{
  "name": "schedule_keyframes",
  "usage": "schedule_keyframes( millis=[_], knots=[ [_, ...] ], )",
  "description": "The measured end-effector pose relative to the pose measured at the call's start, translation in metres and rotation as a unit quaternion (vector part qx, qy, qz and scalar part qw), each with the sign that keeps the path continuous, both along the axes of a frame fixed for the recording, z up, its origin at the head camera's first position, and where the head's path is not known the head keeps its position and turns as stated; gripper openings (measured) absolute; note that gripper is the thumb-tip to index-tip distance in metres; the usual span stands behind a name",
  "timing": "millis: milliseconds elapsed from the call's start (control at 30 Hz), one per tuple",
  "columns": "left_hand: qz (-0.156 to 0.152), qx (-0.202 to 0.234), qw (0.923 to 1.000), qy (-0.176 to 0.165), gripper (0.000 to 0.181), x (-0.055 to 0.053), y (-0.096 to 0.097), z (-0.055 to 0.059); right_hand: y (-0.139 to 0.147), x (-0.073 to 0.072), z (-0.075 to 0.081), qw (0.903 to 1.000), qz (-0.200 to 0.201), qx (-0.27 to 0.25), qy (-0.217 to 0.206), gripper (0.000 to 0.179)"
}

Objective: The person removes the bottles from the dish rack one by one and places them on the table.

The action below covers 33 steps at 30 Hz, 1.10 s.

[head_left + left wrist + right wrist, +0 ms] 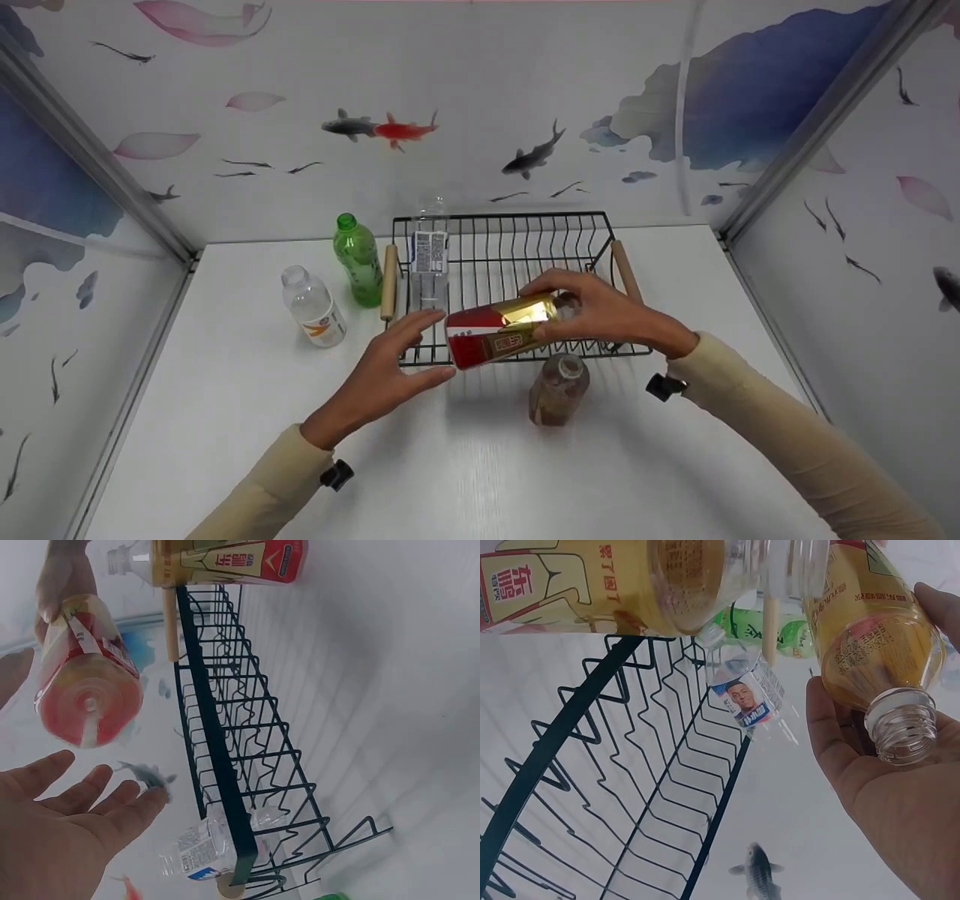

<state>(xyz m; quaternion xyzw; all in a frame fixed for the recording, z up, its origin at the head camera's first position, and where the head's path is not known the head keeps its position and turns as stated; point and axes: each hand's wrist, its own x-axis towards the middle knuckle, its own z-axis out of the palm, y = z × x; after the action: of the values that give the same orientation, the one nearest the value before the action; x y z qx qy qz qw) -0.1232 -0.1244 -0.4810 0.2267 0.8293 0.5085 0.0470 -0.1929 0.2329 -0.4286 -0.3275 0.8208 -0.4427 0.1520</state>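
Observation:
My right hand (611, 315) grips an uncapped plastic bottle (495, 330) with a red and gold label, near its neck end. The bottle lies almost level above the front of a black wire dish rack (517, 260), its base towards the left. In the right wrist view, its bare threaded mouth (904, 727) points back at the wrist. My left hand (67, 829) is spread beside the bottle's base, with a gap showing in the left wrist view. A clear bottle (430, 262) with a white label leans in the rack's left end.
A green bottle (358, 262) and a clear bottle with an orange-marked label (315, 309) stand left of the rack. Another red and gold labelled bottle (225, 561) stands before the rack. Wooden handles (626, 271) flank the rack; patterned panels (472, 97) enclose the white table (465, 480).

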Motion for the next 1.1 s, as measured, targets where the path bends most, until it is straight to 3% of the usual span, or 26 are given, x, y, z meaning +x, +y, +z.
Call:
schedule_keyframes(
  millis=[267, 600, 767, 1100],
  knots=[
    [-0.03, 0.014, 0.9994, -0.014, 0.076, -0.003, 0.013, 0.01, -0.004, 0.009, 0.004, 0.9996, 0.024, 0.012, 0.012, 0.052],
    [-0.077, -0.018, 0.9964, -0.03, 0.074, -0.007, 0.031, 0.022, -0.013, 0.02, 0.01, 0.9968, 0.063, 0.015, 0.046, 0.048],
    [-0.101, -0.027, 0.9932, -0.052, 0.072, -0.008, 0.037, 0.023, -0.016, 0.024, 0.01, 0.9952, 0.082, 0.018, 0.05, 0.046],
    [-0.129, -0.045, 0.9885, -0.064, 0.063, -0.007, 0.05, 0.018, -0.02, 0.029, 0.011, 0.9926, 0.107, 0.028, 0.051, 0.046]
  ],
)
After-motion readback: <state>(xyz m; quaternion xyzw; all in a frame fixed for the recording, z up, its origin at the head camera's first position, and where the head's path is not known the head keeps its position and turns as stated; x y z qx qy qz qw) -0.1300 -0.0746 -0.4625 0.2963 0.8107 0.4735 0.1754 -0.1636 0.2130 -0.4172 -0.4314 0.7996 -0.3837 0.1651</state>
